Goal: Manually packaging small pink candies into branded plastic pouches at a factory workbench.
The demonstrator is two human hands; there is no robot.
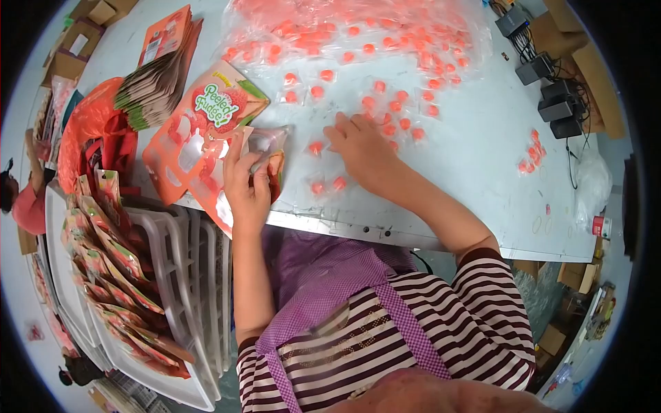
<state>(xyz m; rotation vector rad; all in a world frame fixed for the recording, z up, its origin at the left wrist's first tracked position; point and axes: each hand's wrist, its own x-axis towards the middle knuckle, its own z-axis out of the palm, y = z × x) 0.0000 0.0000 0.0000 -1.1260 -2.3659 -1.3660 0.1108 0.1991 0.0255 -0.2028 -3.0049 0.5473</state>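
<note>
My left hand point(246, 184) grips an orange stand-up pouch point(265, 148) by its open clear top at the table's near edge. My right hand point(359, 148) lies palm down on the white table point(482, 158), fingers spread over small clear-wrapped orange-red candies point(396, 117); a few candies point(327, 184) lie just below its wrist. I cannot tell whether it has any candy under the fingers. More flat orange pouches point(206, 117) lie left of the left hand.
A big heap of wrapped candies point(358, 27) fills the table's far side. A stack of empty pouches point(162, 69) sits far left. Filled pouches point(110, 275) stand in a white plastic crate point(200, 275) at lower left. Black power adapters point(551, 89) lie far right.
</note>
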